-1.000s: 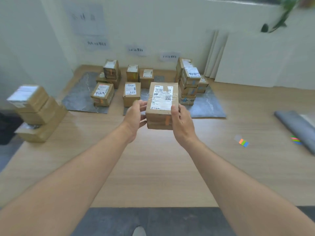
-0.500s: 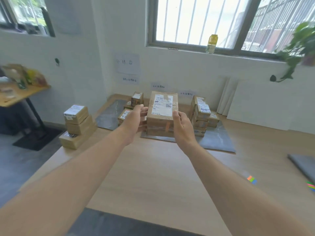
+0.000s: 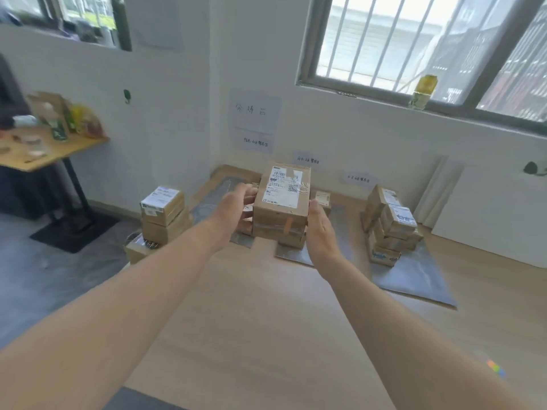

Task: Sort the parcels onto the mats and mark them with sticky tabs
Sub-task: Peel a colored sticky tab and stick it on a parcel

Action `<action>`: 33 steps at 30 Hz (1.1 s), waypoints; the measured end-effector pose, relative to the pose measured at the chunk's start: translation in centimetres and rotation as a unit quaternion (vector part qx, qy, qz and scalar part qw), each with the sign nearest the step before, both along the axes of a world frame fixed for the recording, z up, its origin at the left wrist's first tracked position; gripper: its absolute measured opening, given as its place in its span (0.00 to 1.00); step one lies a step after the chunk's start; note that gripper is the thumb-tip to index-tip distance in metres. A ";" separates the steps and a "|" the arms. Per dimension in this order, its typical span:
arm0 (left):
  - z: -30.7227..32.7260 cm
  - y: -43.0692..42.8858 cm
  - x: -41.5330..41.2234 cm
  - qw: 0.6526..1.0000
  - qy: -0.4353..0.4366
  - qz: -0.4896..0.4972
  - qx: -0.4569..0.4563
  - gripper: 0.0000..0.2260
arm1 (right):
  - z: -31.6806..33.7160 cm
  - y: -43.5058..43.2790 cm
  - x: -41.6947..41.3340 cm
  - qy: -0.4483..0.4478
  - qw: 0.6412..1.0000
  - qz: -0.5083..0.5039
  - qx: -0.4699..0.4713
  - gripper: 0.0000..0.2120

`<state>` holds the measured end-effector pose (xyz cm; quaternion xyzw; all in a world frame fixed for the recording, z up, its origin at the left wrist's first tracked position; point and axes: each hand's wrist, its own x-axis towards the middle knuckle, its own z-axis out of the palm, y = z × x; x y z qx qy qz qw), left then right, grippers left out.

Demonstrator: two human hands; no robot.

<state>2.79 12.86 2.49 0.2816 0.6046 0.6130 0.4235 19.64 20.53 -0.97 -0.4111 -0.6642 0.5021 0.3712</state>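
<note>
Both bare forearms extend forward and converge on the parcel [image 3: 281, 202], which is held clear of the worktop. The left grip [image 3: 233, 208] holds the parcel's left side, fingers curled against it. The right grip [image 3: 321, 232] clasps the parcel's right side, palm inward and thumb raised; its fingers are hidden behind the parcel.

The place reads as a makeshift parcel-sorting room in a plain office or storeroom. Brown cardboard parcels with white shipping labels [image 3: 390, 226] stand in stacks on flat grey mats [image 3: 414, 279] spread over a broad light wooden tabletop [image 3: 266, 335]. Handwritten white paper signs [image 3: 256, 113] are stuck to the white wall behind the mats. There is a barred window [image 3: 384, 39], and a small wooden side table [image 3: 68, 150] carries food packets.
</note>
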 end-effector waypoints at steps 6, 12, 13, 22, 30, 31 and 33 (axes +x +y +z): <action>-4.1 6.0 -10.4 0.999 -0.013 -0.019 -0.027 0.16 | -4.2 3.9 -11.3 0.010 0.990 -0.048 -0.130 0.29; -8.6 11.0 -17.3 0.995 -0.016 -0.075 -0.069 0.15 | -9.7 6.6 -18.8 0.006 0.984 -0.092 -0.154 0.23; -9.3 11.9 -18.2 0.994 -0.019 -0.075 -0.076 0.14 | -10.6 7.4 -19.6 0.008 0.983 -0.098 -0.156 0.20; -13.4 19.9 -21.5 0.991 -0.061 -0.039 -0.111 0.14 | -15.3 16.0 -23.6 0.009 0.972 -0.118 -0.201 0.23; -16.4 26.7 -22.9 0.984 -0.101 -0.014 -0.145 0.12 | -18.0 23.1 -25.5 -0.029 0.971 -0.108 -0.212 0.44; -17.0 27.4 -23.1 0.983 -0.101 -0.012 -0.151 0.12 | -18.2 23.8 -25.8 -0.030 0.971 -0.103 -0.213 0.43; -17.7 28.8 -23.6 0.982 -0.101 -0.003 -0.159 0.15 | -18.5 25.1 -26.4 -0.024 0.972 -0.100 -0.211 0.35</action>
